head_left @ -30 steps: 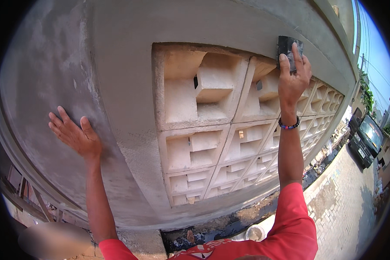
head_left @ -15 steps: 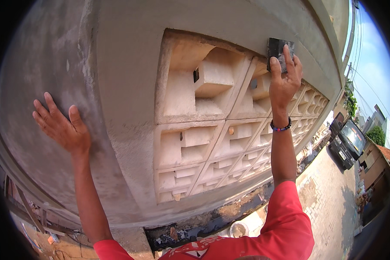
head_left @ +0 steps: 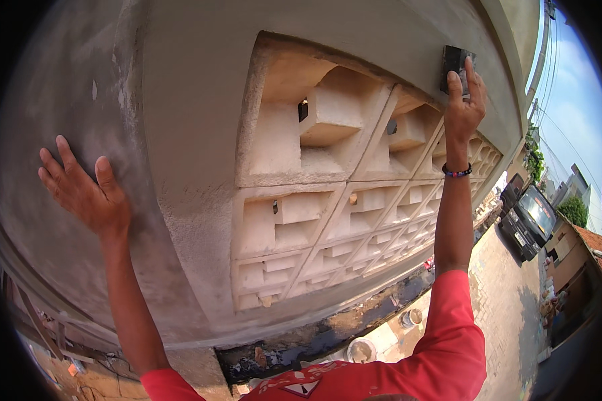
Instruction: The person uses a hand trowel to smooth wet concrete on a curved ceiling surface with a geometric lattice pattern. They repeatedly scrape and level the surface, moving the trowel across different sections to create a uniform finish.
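Left hand point(head_left: 87, 190), spread, is left of the blocks point(head_left: 274, 147); right hand point(head_left: 466, 103) holds a tool point(head_left: 453, 61) above. Wall point(head_left: 354, 27) there looks done; rough patch point(head_left: 204, 230) beside them doesn't.

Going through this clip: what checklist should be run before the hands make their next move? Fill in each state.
1. Right hand grips the black pad: ok, thumb and fingers are on it.
2. Pad clear of the vent blocks: ok, it is above their opening.
3. Pad flat against the grey wall: cannot tell from this angle.
4. Left hand free: ok, fingers spread, nothing held.
5. Wall evenly smooth: not ok, a rough patch shows left of the blocks.
6. Footing: cannot tell, feet are out of view.
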`<action>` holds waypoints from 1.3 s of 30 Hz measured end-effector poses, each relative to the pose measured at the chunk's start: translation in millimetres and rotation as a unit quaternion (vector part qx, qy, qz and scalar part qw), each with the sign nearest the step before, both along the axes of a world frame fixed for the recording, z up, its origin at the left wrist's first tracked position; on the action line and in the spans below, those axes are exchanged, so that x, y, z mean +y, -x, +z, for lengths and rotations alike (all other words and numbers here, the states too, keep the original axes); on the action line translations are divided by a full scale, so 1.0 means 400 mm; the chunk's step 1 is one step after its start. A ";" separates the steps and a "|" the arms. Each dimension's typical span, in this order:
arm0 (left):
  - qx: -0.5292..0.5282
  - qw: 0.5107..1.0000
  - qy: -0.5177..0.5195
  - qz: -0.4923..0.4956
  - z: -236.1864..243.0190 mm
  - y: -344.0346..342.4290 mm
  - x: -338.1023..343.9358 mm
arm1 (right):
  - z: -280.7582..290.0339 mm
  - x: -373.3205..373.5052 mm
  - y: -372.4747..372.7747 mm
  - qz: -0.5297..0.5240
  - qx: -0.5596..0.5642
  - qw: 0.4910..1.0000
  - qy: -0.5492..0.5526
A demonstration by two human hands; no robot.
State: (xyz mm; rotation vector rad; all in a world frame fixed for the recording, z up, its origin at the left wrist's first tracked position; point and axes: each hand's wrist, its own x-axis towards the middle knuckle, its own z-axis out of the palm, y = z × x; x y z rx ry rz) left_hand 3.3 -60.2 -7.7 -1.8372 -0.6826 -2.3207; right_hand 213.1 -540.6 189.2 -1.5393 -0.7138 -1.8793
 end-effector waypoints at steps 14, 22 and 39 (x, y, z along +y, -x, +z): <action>0.013 1.000 -0.003 0.015 -0.004 -0.001 0.012 | 0.056 -0.180 -0.108 0.006 0.054 0.995 -0.089; 0.010 1.000 -0.013 0.013 -0.006 0.005 0.012 | -0.087 -0.077 -0.039 0.019 0.041 0.998 -0.049; 0.019 0.999 -0.027 0.013 -0.009 0.006 0.026 | 0.088 -0.179 -0.103 0.044 0.106 0.985 -0.132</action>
